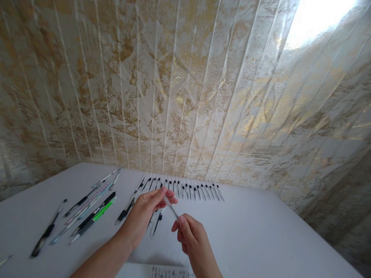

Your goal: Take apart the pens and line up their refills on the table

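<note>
Fingers of the left hand point(148, 201) are pinched together, thumb against forefinger, on the upper end of a slender translucent tube point(171, 207). The right hand point(191, 233) has its thumb and curled fingers closed on the lower end. The tube is held between the two hands, above the white table point(249, 235), tilted with its upper end toward the left. It appears to be a pen barrel, though blur prevents certainty.

Beyond the hands, a row of slim black-ended sticks point(191, 191) lies side by side near the table's far edge. Further dark-tipped sticks point(157, 225) lie beneath and just beside the left hand, partly hidden by it. To the left is a loose group of pens, among them a green pen point(103, 210) with a black pen point(95, 212) close alongside. A clear pen with a black grip point(48, 232) lies apart, farther left. At the near edge, a sheet with dark markings point(171, 272) is partly visible. A gold-patterned curtain point(174, 96) hangs behind the table.
</note>
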Motion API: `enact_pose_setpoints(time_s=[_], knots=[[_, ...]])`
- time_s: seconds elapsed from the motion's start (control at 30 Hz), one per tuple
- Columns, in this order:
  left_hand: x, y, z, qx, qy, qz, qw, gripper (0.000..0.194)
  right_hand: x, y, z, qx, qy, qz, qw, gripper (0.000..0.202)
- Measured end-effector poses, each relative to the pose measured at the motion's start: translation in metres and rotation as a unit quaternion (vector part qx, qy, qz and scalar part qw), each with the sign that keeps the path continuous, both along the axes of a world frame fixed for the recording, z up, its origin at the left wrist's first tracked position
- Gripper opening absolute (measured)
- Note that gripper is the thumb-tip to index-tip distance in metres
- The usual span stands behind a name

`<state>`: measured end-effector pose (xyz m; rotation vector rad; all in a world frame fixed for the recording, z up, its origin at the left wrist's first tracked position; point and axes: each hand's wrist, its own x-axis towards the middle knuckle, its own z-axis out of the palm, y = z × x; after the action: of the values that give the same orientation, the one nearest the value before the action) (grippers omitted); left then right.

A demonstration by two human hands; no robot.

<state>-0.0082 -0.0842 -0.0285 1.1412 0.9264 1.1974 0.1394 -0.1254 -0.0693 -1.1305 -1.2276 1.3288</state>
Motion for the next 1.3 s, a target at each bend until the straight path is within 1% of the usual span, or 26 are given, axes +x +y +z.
enact_pose_setpoints(time_s=[0.07, 0.1, 0.13, 0.2, 0.27, 0.33, 0.37, 0.43, 0.5, 0.57, 0.67, 0.77, 0.83, 0.9, 0.97, 1.03, 1.07, 1.13, 1.17, 1.23, 1.3], knots=[[0.000, 0.001, -0.003, -0.002, 0.013, 0.015, 1.000, 0.037, 0.006, 0.003, 0.001, 0.074, -0.055, -0.038, 0.995, 0.042], [0.000, 0.001, -0.004, -0.004, 0.015, 0.021, 1.000, 0.037, 0.008, 0.005, 0.003, 0.085, -0.057, -0.039, 0.994, 0.040], [0.000, 0.001, -0.005, -0.006, 0.012, 0.025, 1.000, 0.037, 0.011, 0.006, 0.005, 0.076, -0.050, -0.028, 0.995, 0.040], [0.001, 0.002, -0.006, -0.014, -0.001, 0.027, 1.000, 0.036, 0.014, 0.007, 0.009, 0.018, -0.031, 0.015, 0.999, 0.045], [0.001, 0.002, -0.007, -0.022, -0.018, 0.027, 0.999, 0.036, 0.015, 0.007, 0.011, -0.045, -0.016, 0.070, 0.996, 0.057], [0.001, 0.002, -0.008, -0.026, -0.030, 0.033, 0.999, 0.035, 0.014, 0.006, 0.011, -0.072, 0.008, 0.095, 0.993, 0.063], [0.001, 0.002, -0.008, -0.026, -0.034, 0.037, 0.998, 0.035, 0.014, 0.005, 0.011, -0.071, 0.023, 0.090, 0.993, 0.060], [0.000, 0.003, -0.007, -0.023, -0.037, 0.043, 0.998, 0.034, 0.013, 0.006, 0.010, -0.065, 0.058, 0.057, 0.995, 0.047], [0.000, 0.003, -0.007, -0.025, -0.038, 0.044, 0.998, 0.035, 0.014, 0.007, 0.010, -0.065, 0.079, 0.030, 0.994, 0.045], [0.000, 0.004, -0.007, -0.033, -0.041, 0.045, 0.998, 0.036, 0.015, 0.008, 0.010, -0.075, 0.069, 0.044, 0.994, 0.046], [0.001, 0.005, -0.009, -0.040, -0.049, 0.048, 0.997, 0.036, 0.014, 0.007, 0.011, -0.081, 0.036, 0.079, 0.993, 0.055], [0.002, 0.005, -0.009, -0.035, -0.052, 0.049, 0.997, 0.036, 0.012, 0.005, 0.012, -0.072, 0.073, 0.045, 0.994, 0.045], [0.002, 0.005, -0.009, -0.033, -0.052, 0.051, 0.997, 0.036, 0.012, 0.004, 0.013, -0.088, 0.098, 0.036, 0.991, 0.045], [0.001, 0.004, -0.008, -0.033, -0.052, 0.049, 0.997, 0.037, 0.012, 0.003, 0.012, -0.114, 0.095, 0.064, 0.987, 0.046], [0.001, 0.004, -0.008, -0.034, -0.053, 0.046, 0.997, 0.037, 0.012, 0.003, 0.010, -0.127, 0.086, 0.091, 0.984, 0.053], [0.001, 0.004, -0.008, -0.031, -0.055, 0.046, 0.997, 0.037, 0.012, 0.004, 0.009, -0.116, 0.098, 0.085, 0.985, 0.048], [0.001, 0.005, -0.008, -0.030, -0.057, 0.049, 0.997, 0.037, 0.012, 0.004, 0.009, -0.108, 0.109, 0.070, 0.986, 0.043], [0.001, 0.006, -0.008, -0.031, -0.060, 0.054, 0.996, 0.036, 0.012, 0.004, 0.010, -0.104, 0.125, 0.048, 0.986, 0.041], [0.001, 0.006, -0.007, -0.032, -0.060, 0.055, 0.996, 0.036, 0.013, 0.004, 0.010, -0.108, 0.124, 0.051, 0.985, 0.041], [0.002, 0.007, -0.007, -0.037, -0.060, 0.055, 0.996, 0.037, 0.013, 0.004, 0.010, -0.125, 0.108, 0.078, 0.983, 0.043], [0.002, 0.006, -0.007, -0.038, -0.060, 0.054, 0.996, 0.037, 0.012, 0.004, 0.010, -0.123, 0.100, 0.093, 0.983, 0.045]])
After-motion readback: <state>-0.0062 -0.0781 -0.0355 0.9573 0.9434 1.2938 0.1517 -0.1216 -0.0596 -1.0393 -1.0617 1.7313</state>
